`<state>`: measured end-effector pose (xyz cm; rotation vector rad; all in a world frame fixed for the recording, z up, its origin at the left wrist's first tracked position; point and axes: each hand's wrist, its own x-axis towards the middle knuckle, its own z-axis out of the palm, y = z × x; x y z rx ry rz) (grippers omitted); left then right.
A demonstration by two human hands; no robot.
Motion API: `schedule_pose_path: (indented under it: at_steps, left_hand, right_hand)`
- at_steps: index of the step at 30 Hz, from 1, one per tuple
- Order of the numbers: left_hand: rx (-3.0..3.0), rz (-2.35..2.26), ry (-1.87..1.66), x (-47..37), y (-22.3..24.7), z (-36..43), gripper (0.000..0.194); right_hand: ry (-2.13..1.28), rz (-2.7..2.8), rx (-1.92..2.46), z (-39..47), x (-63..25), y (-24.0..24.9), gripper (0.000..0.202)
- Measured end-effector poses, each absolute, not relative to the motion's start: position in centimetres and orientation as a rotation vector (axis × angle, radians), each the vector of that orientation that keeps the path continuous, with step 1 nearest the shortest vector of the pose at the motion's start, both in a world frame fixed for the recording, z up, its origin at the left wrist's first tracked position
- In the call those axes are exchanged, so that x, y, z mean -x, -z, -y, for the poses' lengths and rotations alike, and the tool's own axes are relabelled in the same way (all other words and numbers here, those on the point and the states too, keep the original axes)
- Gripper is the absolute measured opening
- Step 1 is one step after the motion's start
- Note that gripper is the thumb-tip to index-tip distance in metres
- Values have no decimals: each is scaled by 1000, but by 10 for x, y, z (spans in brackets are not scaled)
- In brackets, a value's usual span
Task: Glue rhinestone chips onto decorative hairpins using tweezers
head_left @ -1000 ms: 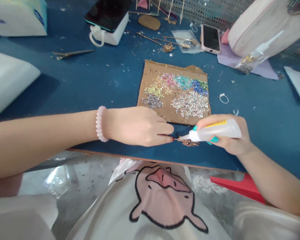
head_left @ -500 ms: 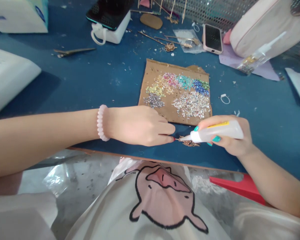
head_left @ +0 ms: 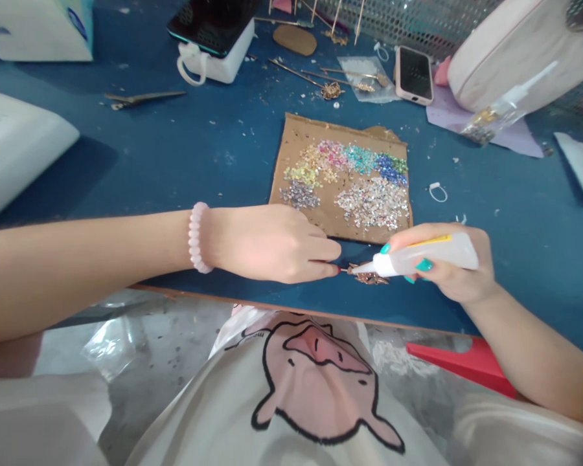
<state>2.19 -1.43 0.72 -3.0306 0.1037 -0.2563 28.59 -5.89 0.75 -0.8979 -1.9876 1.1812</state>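
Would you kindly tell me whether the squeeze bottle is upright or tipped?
Tipped: the right hand holds the squeeze bottle sideways, its nozzle at the metal ornament.

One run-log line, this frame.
left hand: pinches ornament by stem | right hand: holds squeeze bottle, nozzle at ornament | cardboard: bears coloured bits

Blue tabletop (head_left: 199,152) is stretching open between the far-left metal clip (head_left: 146,98) and the left hand (head_left: 276,244), cardboard (head_left: 327,210) is blocking the middle, a white loop (head_left: 434,186) is lying in the gap to its right, and the right hand (head_left: 459,277) and bottle (head_left: 403,259) are crowding the near side.
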Motion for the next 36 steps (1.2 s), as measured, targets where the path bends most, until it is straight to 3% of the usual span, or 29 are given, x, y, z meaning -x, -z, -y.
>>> schedule_pose_path:
  at_steps: [16, 23, 30, 36]
  left_hand:
    - [3093, -61, 369, -21, -4, 14, 37]
    - [3123, -99, 346, -20, -5, 14, 44]
    - [3062, -105, 264, -21, -5, 14, 46]
    - [3031, -130, 276, -19, -5, 14, 43]
  right_hand:
    - [-970, 2081, 865, 57, -282, -11, 16]
    - [-1081, 2033, 841, 54, -283, -10, 46]
    - [-1055, 2018, 868, 57, -283, -8, 25]
    - [-1007, 2055, 897, 59, -284, -8, 20]
